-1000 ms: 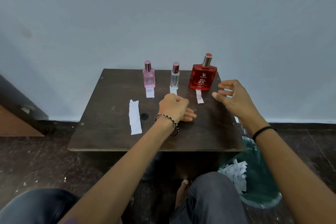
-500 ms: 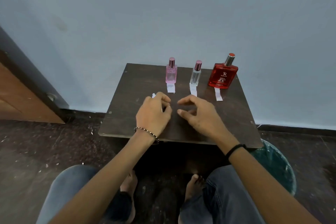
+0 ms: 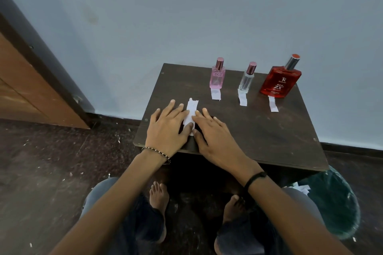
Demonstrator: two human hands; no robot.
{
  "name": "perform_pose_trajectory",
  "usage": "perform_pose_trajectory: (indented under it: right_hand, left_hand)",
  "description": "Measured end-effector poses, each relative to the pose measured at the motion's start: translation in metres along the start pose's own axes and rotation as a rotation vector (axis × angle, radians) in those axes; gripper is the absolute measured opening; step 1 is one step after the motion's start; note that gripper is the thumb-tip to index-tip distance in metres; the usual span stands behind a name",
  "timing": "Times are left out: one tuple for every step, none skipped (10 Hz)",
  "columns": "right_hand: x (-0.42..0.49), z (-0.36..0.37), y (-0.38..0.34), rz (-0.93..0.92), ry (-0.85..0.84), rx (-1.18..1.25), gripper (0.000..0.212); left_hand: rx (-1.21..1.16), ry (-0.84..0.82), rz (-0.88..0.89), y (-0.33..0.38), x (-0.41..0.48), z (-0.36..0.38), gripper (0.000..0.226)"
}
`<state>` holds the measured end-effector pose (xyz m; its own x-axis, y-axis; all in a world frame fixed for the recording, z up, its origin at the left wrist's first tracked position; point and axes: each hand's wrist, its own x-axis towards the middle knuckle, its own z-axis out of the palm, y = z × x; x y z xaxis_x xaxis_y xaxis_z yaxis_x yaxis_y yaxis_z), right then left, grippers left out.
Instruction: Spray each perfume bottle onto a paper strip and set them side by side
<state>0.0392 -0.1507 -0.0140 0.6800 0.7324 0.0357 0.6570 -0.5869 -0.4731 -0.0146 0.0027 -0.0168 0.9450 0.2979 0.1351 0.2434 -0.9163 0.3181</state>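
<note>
Three perfume bottles stand in a row at the back of the dark table [image 3: 269, 136]: a pink bottle [image 3: 217, 77], a slim clear bottle [image 3: 246, 79] and a large red bottle [image 3: 279, 80]. A short white paper strip lies in front of each: one [image 3: 215, 94] by the pink, one [image 3: 243, 99] by the clear, one [image 3: 273, 104] by the red. A longer white paper piece [image 3: 191, 115] lies at the table's front left. My left hand [image 3: 167, 128] and my right hand [image 3: 213, 136] rest flat on either side of it, fingertips touching its edges.
A green bin [image 3: 335, 198] with paper scraps stands on the floor to the right of the table. A wooden door [image 3: 24, 89] is at the left. The wall runs right behind the bottles. My knees and bare feet are below the table's front edge.
The view has swung so the table sits further right. Both hands moved left to the long paper piece and flattened beside it; the left fist opened. Bottles and short strips stayed put.
</note>
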Motion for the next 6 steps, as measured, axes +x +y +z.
perform_pose_trajectory:
  right_hand:
    - [0.008, 0.004, -0.011, -0.022, 0.003, 0.02, 0.047]
    - [0.018, 0.011, -0.023, -0.041, -0.008, 0.038, 0.046]
    - [0.026, 0.015, -0.032, -0.048, -0.03, 0.041, 0.047]
    - [0.029, 0.016, -0.035, -0.049, -0.05, 0.039, 0.047]
    - [0.025, 0.012, -0.036, -0.051, -0.062, 0.061, 0.048]
    - [0.015, 0.002, -0.036, -0.023, -0.03, 0.103, 0.043]
  left_hand:
    - [0.012, 0.024, -0.021, -0.012, -0.001, -0.004, 0.046]
    - [0.015, 0.066, -0.057, -0.023, -0.004, -0.008, 0.045]
    - [0.001, 0.073, -0.099, -0.031, -0.005, -0.011, 0.045]
    - [0.002, 0.06, -0.116, -0.035, -0.006, -0.014, 0.046]
    - [-0.031, 0.067, -0.119, -0.033, -0.007, -0.016, 0.043]
    - [-0.078, 0.108, -0.076, -0.026, -0.011, -0.022, 0.033]
